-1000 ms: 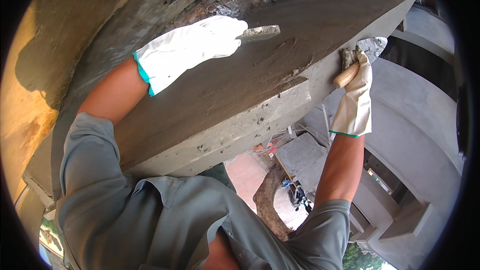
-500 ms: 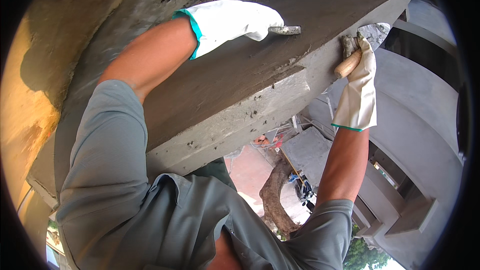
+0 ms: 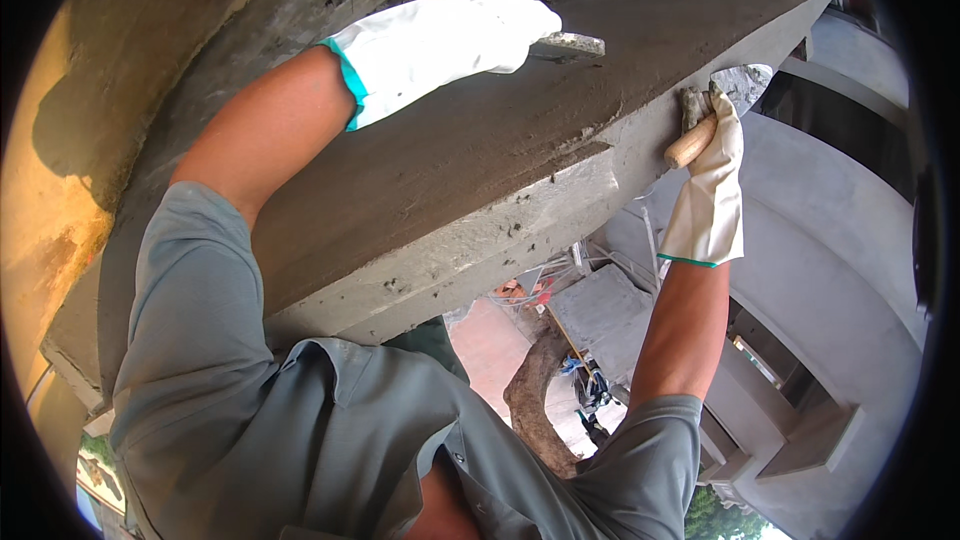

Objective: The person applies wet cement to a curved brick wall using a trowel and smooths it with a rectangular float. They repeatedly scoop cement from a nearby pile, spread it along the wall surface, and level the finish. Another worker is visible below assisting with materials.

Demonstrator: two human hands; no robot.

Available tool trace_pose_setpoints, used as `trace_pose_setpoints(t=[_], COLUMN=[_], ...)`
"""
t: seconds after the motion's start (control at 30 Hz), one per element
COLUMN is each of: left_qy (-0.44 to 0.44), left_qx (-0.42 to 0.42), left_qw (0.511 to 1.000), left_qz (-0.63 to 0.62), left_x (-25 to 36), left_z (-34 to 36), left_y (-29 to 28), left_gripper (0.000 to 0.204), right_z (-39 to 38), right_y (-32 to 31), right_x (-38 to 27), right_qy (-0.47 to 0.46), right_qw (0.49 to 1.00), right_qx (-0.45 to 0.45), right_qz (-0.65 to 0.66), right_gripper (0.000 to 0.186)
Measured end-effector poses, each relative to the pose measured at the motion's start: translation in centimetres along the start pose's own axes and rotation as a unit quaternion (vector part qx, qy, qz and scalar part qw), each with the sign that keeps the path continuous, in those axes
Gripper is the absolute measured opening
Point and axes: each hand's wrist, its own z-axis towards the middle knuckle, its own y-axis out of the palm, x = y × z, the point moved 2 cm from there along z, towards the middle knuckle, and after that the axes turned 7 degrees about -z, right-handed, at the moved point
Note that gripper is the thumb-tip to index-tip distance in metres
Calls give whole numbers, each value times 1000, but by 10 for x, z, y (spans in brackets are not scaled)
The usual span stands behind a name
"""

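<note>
Grey concrete ledge (image 3: 460,180), flat tool (image 3: 572,46) in left hand (image 3: 505,28) farther right than one second ago, trowel (image 3: 742,85) in right hand (image 3: 724,135).

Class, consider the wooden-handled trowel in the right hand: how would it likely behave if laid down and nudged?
The trowel would probably stay stiff, as its blade looks like flat metal. Its rounded wooden handle might let it rock or roll slightly. The grey smears on the blade suggest a gritty surface, perhaps slippery if wet.
</note>
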Motion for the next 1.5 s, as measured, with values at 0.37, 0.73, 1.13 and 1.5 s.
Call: trace_pose_setpoints(t=[0.37, 0.73, 1.13, 1.5], left_qy=[-114, -82, -98, -142], left_qx=[-220, -183, -242, -83], left_qw=[967, 979, 945, 985], left_qz=[57, 22, 195, 40], left_x=[24, 34, 84, 4], left_z=[-52, -40, -68, 0], left_y=[-22, -8, -68, -20], left_gripper=[48, 47, 47, 52], right_z=[4, 2, 2, -2], right_y=[-6, 0, -4, -5], right_x=[3, 1, 0, -1], right_qy=[-17, -2, -9, -24], right_qw=[1000, 1000, 1000, 999], right_qx=[-6, -5, -11, -23], right_qz=[0, -7, -20, -28], right_gripper=[18, 16, 18, 18])
